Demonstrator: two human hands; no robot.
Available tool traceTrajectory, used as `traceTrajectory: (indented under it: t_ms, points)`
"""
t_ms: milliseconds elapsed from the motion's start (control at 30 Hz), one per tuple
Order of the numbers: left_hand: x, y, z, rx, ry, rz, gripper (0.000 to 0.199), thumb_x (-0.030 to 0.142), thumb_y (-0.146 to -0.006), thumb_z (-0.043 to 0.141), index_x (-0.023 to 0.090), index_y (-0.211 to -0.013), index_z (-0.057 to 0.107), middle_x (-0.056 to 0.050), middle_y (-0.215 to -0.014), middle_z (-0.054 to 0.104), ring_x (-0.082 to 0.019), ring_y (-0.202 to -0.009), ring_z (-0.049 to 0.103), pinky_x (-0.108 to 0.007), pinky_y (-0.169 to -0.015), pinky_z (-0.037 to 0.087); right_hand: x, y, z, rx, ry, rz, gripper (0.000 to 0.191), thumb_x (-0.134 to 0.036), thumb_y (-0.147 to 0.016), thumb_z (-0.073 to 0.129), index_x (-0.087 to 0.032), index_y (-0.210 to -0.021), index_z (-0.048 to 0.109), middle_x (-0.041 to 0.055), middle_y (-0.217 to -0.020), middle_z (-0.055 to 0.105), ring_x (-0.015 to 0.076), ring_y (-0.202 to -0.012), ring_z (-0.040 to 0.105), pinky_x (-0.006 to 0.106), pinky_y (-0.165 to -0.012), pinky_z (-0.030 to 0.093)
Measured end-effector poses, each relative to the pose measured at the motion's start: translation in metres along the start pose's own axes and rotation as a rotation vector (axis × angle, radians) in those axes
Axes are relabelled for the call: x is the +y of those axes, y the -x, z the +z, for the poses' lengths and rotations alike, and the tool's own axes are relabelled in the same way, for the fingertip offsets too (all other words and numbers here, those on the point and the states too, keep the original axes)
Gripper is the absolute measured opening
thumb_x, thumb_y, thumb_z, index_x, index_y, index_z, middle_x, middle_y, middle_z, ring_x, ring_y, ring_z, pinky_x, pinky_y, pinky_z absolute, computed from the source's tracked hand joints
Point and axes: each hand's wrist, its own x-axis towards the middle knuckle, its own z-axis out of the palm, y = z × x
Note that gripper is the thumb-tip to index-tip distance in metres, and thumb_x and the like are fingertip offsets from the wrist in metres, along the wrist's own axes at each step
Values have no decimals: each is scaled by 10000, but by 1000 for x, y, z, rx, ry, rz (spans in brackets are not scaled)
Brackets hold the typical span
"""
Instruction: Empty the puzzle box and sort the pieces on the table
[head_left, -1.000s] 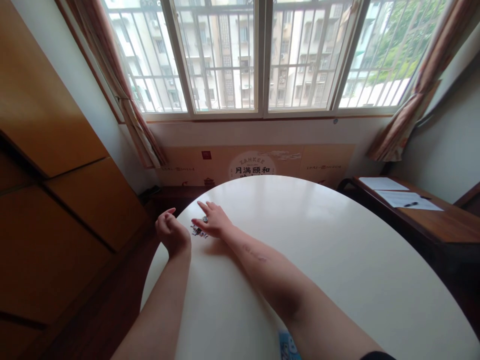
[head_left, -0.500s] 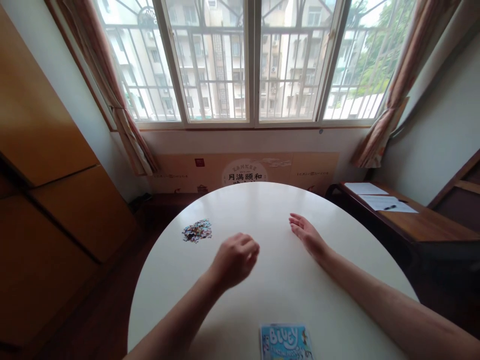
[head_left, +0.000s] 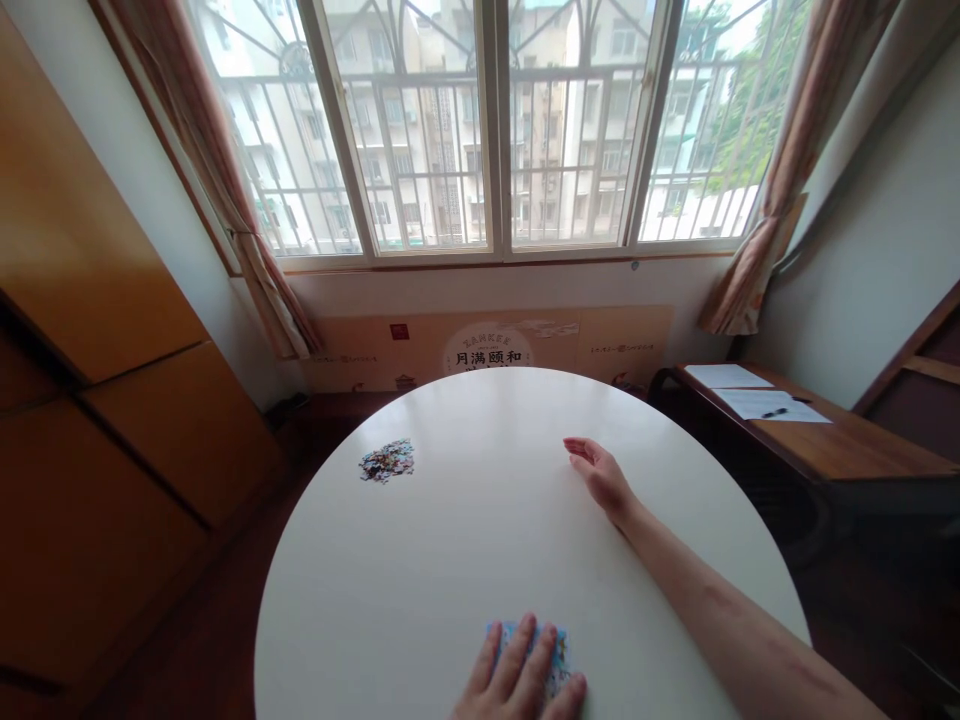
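Observation:
Fingers spread, my left hand (head_left: pixel 521 675) lies over a flat, blue printed "Bluey" item (head_left: pixel 562 655) at the near edge of the view. The hand covers most of it, and whether it is a card, book or box I cannot tell. My right hand (head_left: pixel 600 478) holds nothing; it is turned on its side over the right half of the table, fingers stretched out and slightly bent. Farther off to the left sits a small heap of jigsaw puzzle pieces (head_left: pixel 386 461), apart from both hands.
The round white table (head_left: pixel 420 580) spans the middle. Beyond its right side, a wooden bench or low table (head_left: pixel 855 440) bears paper sheets (head_left: pixel 772 405) and a dark pen (head_left: pixel 775 413). A printed cardboard panel (head_left: pixel 352 345) stands under the window; wooden cabinets (head_left: pixel 150 430) are at left.
My left hand has come back toward me from the table's middle, opened from a curled shape, and now covers the blue item. My right hand stays near the same spot.

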Motion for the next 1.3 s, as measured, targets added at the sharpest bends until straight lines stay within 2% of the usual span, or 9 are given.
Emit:
traceTrajectory:
  t_ms: [133,233,467,600,733,833,933,1100,1300]
  points:
    - [-31,12,-60,-195,70,-42,694,587,-975,455,327,-1580,237,-116,-1570,317,-383,-1414,370,-548,-1117,375,-1,4,4,-63,68,-34,412,-350,-766,599,-194,-1139,677,81,-1280,630,227,-1229,576,439,-1116,432]
    - [-48,23,-86,-253,86,-152,683,641,-960,431,350,-1559,280,-103,-1582,301,-401,-1439,309,-602,-1148,287,0,4,4,-84,89,-41,399,-348,-779,581,-195,-1133,682,78,-1270,635,221,-1210,585,441,-1116,429]
    - [-101,49,-92,-329,65,-282,629,641,-959,429,401,-1528,307,-92,-1615,231,-385,-1474,233,-623,-1166,193,-1,3,2,-89,103,-37,386,-361,-792,553,-188,-1107,693,80,-1233,652,212,-1164,611,409,-1072,470]
    - [-132,62,-95,-232,-64,-430,582,613,-964,426,341,-1477,463,-110,-1594,313,-373,-1454,299,-594,-1163,223,-3,3,1,-100,112,-31,397,-372,-784,556,-190,-1106,697,79,-1225,653,209,-1131,620,402,-1053,479]
    - [-106,46,-100,-69,-104,-574,555,505,-972,435,234,-1449,524,-134,-1440,545,-317,-1298,507,-476,-1081,406,-4,3,0,-109,115,-23,408,-389,-782,555,-190,-1108,698,76,-1205,659,205,-1102,623,396,-1041,477]
    - [-72,13,-99,-132,-56,-597,554,500,-949,445,197,-1393,580,-152,-1336,616,-332,-1200,563,-482,-997,465,-4,4,0,-115,121,-21,410,-399,-778,563,-188,-1101,703,75,-1191,662,202,-1071,626,387,-1029,476]
    - [-57,-19,-92,-212,-38,-660,639,538,-911,488,172,-1433,530,-192,-1342,600,-379,-1219,543,-506,-941,481,-5,4,-1,-121,132,-23,414,-410,-775,562,-187,-1091,710,74,-1168,668,196,-1027,630,375,-1006,482]
    - [-67,-40,-78,-186,-42,-720,570,439,-882,522,172,-1384,561,-191,-1321,596,-378,-1200,535,-512,-960,456,-5,4,-2,-128,160,-38,419,-424,-781,549,-184,-1081,714,71,-1129,676,180,-944,621,338,-927,495]
    - [-83,-16,-84,-198,22,-639,373,139,-795,513,186,-1145,635,-114,-1203,646,-292,-1115,571,-427,-956,451,-3,3,-4,-152,190,-52,427,-424,-778,561,-163,-1074,723,49,-888,674,154,-783,560,289,-784,479]
